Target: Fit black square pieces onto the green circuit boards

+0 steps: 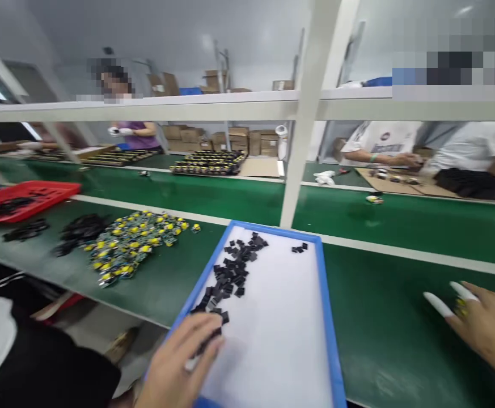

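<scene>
A blue-rimmed white tray lies on the green bench in front of me, with several small black parts heaped along its left side. My left hand rests on the tray's near left corner, fingers stretched flat over the nearest black parts. My right hand hovers over the green mat to the right of the tray. Its fingers, two with white finger cots, pinch a small yellow and green part.
A pile of yellow and green circuit parts and black pieces lies left of the tray, with a red tray beyond. A white frame post rises behind the tray. Other people work across the green conveyor.
</scene>
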Demonstrator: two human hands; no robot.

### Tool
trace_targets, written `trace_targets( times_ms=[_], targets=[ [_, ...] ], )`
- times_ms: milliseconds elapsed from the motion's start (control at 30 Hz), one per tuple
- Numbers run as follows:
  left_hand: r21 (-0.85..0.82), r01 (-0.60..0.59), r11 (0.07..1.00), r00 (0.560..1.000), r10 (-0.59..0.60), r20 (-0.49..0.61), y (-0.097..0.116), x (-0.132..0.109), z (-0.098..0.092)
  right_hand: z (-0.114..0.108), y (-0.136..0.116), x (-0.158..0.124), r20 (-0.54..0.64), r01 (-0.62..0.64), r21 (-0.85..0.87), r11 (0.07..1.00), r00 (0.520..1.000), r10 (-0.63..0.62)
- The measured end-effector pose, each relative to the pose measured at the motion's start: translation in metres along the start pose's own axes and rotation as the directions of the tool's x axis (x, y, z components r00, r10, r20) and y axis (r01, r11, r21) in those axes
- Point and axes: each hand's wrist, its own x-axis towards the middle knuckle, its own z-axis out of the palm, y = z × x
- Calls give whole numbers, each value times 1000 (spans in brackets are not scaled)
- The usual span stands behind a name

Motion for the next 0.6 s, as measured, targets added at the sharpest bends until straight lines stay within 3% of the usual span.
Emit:
trace_targets(
  times_ms=[100, 200, 267, 367, 400, 500, 600],
  targets=[
    [293, 224, 929, 973, -197, -121, -77, 21, -27, 25, -31, 10, 12, 216, 79, 973, 976, -218],
    [346, 294, 891, 956, -269, -121, -148, 52, -27, 33, -117, 18, 91, 299, 291, 909, 937, -337],
    [352, 261, 899, 965, -254, -65, -179, 77, -14, 34, -186, 26, 234, 290, 461, 839, 872, -430],
    [357, 168, 919, 981, -192, 31, -201, 117, 13, 42, -274, 42, 406, 277, 595, 755, 707, -579],
    [357, 140, 923, 983, -172, 58, -205, 130, 21, 49, -295, 49, 430, 270, 599, 754, 686, -587],
    [363, 101, 926, 983, -150, 108, -214, 162, 42, 81, -335, 72, 474, 228, 572, 788, 691, -545],
    [369, 122, 922, 976, -179, 124, -221, 179, 55, 118, -350, 90, 503, 170, 547, 820, 716, -484]
  ],
)
